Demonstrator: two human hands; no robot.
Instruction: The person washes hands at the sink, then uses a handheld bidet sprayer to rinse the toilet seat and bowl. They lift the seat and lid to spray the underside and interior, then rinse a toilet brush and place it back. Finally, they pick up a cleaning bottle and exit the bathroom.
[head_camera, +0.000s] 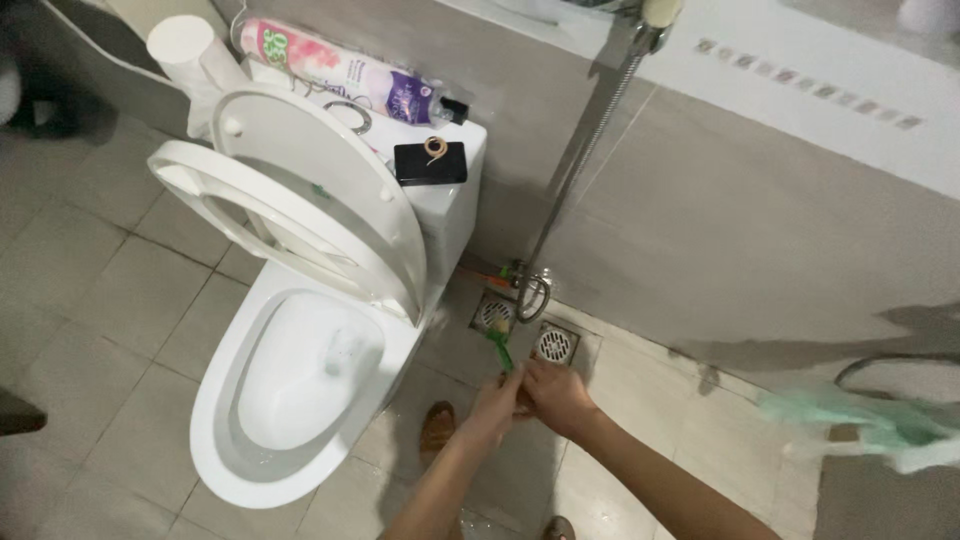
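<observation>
My left hand (492, 403) and my right hand (556, 396) meet low over the tiled floor, both closed around the handle of a green brush (499, 347). The brush head reaches toward a square floor drain (493, 314) beside the toilet base. A second square drain (555, 345) lies just to its right. My foot in a brown sandal (437, 428) shows below my left forearm.
A white toilet (300, 390) with lid and seat raised stands at left. Its tank top carries a black phone (430, 162), a patterned pack (340, 75) and a paper roll (185, 50). A metal hose (580, 160) runs down the grey wall. A blurred green cloth (880, 425) is at right.
</observation>
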